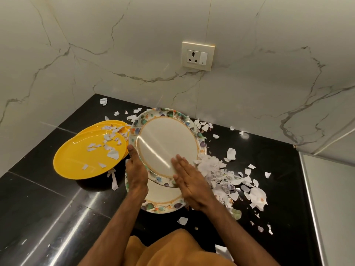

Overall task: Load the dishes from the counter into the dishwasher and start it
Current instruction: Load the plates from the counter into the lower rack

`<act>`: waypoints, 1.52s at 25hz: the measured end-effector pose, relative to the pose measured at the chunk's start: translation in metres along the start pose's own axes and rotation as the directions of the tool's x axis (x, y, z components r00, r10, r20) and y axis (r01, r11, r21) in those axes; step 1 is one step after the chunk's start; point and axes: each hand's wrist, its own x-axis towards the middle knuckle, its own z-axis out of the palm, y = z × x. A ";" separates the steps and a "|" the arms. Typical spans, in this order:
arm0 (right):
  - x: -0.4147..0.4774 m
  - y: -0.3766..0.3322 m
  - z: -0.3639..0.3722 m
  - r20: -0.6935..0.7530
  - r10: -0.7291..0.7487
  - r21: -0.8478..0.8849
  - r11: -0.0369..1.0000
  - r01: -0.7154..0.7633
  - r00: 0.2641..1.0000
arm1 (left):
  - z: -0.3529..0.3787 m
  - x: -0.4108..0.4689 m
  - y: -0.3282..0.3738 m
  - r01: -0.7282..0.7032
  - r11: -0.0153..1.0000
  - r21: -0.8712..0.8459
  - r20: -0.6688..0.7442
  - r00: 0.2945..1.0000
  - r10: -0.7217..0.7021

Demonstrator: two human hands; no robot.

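A white plate with a floral rim [165, 143] is tilted up above the black counter [48, 198]. My left hand [135, 169] grips its left edge, thumb on the rim. Flat on the plate's lower right face lies my right hand [189, 184], fingers straight. A second floral plate [163, 200] lies flat on the counter beneath the hands. To the left sit two stacked yellow plates [86, 156] with torn paper scraps on them.
A heap of torn paper scraps [226, 181] spreads over the counter to the right of the plates, with stray bits at the back. A wall socket [197, 55] is on the marble backsplash. The counter's right edge meets a pale surface [330, 198].
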 end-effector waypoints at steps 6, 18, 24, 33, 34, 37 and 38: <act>-0.006 0.063 -0.012 -0.224 0.378 0.145 0.924 -0.353 0.898 | -0.012 0.007 -0.010 -0.013 0.997 0.071 0.005 1.000 0.013; -0.001 0.052 -0.019 -0.154 0.285 -0.051 0.954 -0.295 0.946 | -0.017 0.001 -0.018 0.054 0.998 0.036 0.074 0.996 -0.056; -0.008 0.072 -0.052 -0.388 0.427 0.125 0.902 -0.412 0.817 | -0.028 -0.005 -0.022 0.077 0.997 -0.018 0.107 0.991 -0.075; -0.043 0.080 -0.065 -0.276 0.622 0.300 0.780 -0.549 0.733 | -0.030 -0.022 -0.034 0.252 0.968 -0.001 0.323 0.916 -0.238; -0.051 0.079 -0.071 -0.245 0.655 0.395 0.741 -0.543 0.715 | -0.032 -0.023 -0.038 0.280 0.960 0.003 0.337 0.903 -0.265; -0.069 0.071 -0.076 -0.160 0.632 0.591 0.677 -0.439 0.758 | -0.034 -0.029 -0.047 0.327 0.945 0.010 0.349 0.884 -0.309; -0.074 0.069 -0.075 -0.172 0.616 0.601 0.684 -0.413 0.769 | -0.033 -0.032 -0.049 0.330 0.944 0.014 0.340 0.886 -0.314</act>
